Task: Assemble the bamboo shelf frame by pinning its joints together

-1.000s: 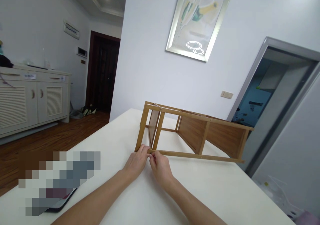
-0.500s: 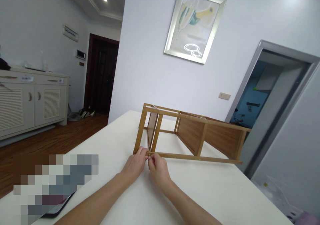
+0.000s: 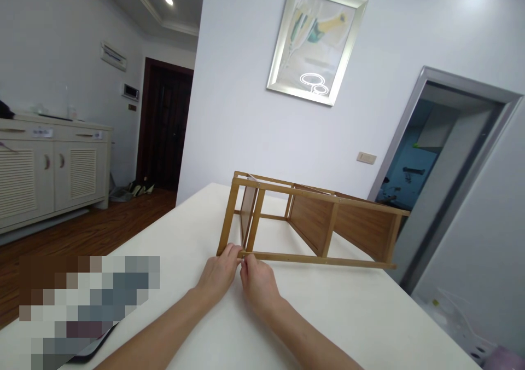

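A wooden shelf rack (image 3: 315,222) lies on its side on the white table (image 3: 369,315), its long rails running left to right. My left hand (image 3: 219,274) rests at the rack's near left corner, fingers curled against the bottom rail. My right hand (image 3: 256,279) sits right beside it, its fingertips pinched on something small at the same rail joint; what it pinches is too small to make out. The two hands almost touch.
A dark flat device (image 3: 96,342) lies at the table's near left edge beside a blurred patch. A white sideboard (image 3: 49,167) stands at the left wall. An open doorway (image 3: 430,178) is beyond the table's far right corner. A framed picture (image 3: 315,41) hangs on the wall.
Both hands have stayed at the rack's near left corner with only small finger movement. The view has drifted slightly, so everything sits a little lower and to the left.
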Demonstrator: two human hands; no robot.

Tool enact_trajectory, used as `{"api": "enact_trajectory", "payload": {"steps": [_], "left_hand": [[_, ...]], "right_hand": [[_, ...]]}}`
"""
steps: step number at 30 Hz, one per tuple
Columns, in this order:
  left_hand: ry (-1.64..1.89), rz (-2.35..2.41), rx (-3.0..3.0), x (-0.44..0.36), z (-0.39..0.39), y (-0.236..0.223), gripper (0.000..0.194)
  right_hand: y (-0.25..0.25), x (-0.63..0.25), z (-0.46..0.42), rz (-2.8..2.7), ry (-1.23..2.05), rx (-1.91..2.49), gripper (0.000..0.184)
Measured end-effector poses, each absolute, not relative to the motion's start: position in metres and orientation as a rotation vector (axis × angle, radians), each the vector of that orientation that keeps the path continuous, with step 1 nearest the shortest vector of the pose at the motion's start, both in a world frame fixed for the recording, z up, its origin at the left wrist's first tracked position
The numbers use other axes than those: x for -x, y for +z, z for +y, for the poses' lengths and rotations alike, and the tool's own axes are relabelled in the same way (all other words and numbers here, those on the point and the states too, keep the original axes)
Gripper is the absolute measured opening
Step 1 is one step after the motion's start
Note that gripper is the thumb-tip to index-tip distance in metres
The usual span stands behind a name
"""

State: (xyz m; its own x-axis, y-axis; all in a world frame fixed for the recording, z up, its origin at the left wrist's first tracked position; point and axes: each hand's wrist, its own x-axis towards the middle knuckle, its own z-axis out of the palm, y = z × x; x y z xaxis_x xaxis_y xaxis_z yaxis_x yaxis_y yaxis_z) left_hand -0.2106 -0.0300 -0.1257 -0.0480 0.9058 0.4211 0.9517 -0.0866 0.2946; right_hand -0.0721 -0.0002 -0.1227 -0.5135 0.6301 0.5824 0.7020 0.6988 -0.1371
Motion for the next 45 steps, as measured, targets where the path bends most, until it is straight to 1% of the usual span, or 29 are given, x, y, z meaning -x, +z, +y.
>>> {"api": "enact_trajectory", "payload": {"steps": [6,14,19,24,29,35,45], "left_hand": [[-0.823,-2.086,2.122,0.211,-0.031,-0.124,0.028],[-0.849,-2.074,2.127,0.212,-0.031,-0.124,0.028],[-0.855,-2.131,2.1,0.215,-0.028,-0.125,0.03],[-0.841,-2.126,2.118,0.218,-0.025,-0.129,0.027],[-0.856,-2.148,2.143,0.221,-0.025,-0.131,0.025],[-0.826,-2.217,2.185,0.222,-0.028,-0.128,0.025],[-0.734,-2.263,2.179,0.22,-0.027,-0.124,0.028]], "right_hand": [[-0.125,0.072,0.001,-2.299,-0.116,1.031,0.016],[-0.128,0.071,0.003,-2.31,-0.206,0.992,0.017],[-0.127,0.074,-0.01,-2.277,-0.145,0.842,0.016],[-0.108,0.062,-0.013,-2.159,0.007,0.832,0.013],[-0.075,0.034,0.001,-2.095,0.025,0.883,0.015],[-0.05,0.01,0.011,-2.092,-0.011,0.91,0.018],[-0.043,-0.004,0.011,-2.174,-0.148,0.811,0.017]]}}
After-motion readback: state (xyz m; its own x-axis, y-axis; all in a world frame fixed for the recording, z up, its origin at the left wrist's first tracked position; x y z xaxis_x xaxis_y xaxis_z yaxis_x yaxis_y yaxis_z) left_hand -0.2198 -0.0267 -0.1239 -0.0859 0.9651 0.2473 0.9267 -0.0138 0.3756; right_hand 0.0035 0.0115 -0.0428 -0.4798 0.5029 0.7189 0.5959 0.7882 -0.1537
